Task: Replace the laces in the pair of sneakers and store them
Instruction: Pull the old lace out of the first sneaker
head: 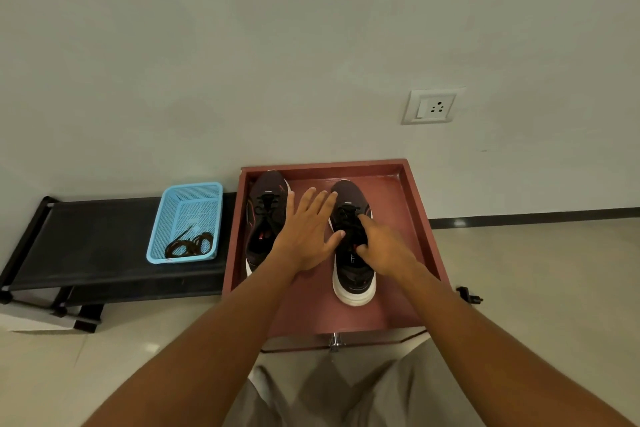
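Two dark sneakers with white soles stand toe-to-wall in a reddish-brown open drawer (420,218). The left sneaker (265,215) sits by the drawer's left wall, and the right sneaker (351,267) sits in the middle. Both are laced in black. My left hand (306,234) hovers flat with spread fingers between the two shoes, its thumb touching the right sneaker's side. My right hand (379,246) grips the right sneaker at its collar, fingers curled into the opening. A coil of black laces (188,246) lies in a light blue basket (204,189).
The blue basket stands on a low black bench (93,239) left of the drawer, against the wall. A wall socket (431,107) is above the drawer to the right. A small black object (467,295) lies on the tiled floor at the drawer's right.
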Available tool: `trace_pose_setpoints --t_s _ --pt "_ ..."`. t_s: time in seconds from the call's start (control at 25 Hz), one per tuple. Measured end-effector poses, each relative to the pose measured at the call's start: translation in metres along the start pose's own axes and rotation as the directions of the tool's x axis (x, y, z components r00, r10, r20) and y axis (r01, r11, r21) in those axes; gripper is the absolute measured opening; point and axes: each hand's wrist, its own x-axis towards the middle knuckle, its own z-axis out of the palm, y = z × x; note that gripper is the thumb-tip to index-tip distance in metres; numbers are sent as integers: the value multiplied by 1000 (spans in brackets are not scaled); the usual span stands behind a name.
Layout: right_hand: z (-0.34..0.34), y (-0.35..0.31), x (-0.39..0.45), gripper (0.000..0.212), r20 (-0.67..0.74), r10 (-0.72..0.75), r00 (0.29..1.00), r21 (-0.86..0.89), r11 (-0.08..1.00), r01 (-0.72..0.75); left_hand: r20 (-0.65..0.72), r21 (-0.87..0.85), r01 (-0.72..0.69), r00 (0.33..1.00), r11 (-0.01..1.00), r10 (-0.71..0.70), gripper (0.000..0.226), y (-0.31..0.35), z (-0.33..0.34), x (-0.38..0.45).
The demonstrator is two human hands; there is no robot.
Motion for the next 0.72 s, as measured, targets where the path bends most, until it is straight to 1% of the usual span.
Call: trace_pose_setpoints --t_s 0.12,0.16,0.24,0.32,0.44,0.52,0.6,0.72 --pt "1 10 2 54 -2 1 1000 57 998 0 -1 -59 -9 1000 998 9 81 4 4 2" --pt "-1 14 3 54 10 2 1000 88 996 -2 -14 -118 -4 1000 993 2 78 5 5 3" --pt "-7 22 4 52 42 8 999 165 986 -15 -52 -309 27 998 951 -45 75 5 6 4" --pt "-13 28 3 52 87 36 996 273 960 -59 -69 -467 87 989 880 -135 70 7 3 5" --pt "-19 40 5 50 122 127 984 462 871 -170 -49 -611 159 970 776 -237 53 9 3 7" --pt "-18 46 8 44 117 165 979 529 824 -203 19 -693 228 954 684 -299 38 12 6 8" --pt "-14 48 9 36 116 201 973 569 789 -231 97 -740 315 924 594 -369 26 14 15 5" --pt "-6 48 10 24 90 239 967 630 739 -241 165 -799 381 882 464 -441 20 18 28 -2"
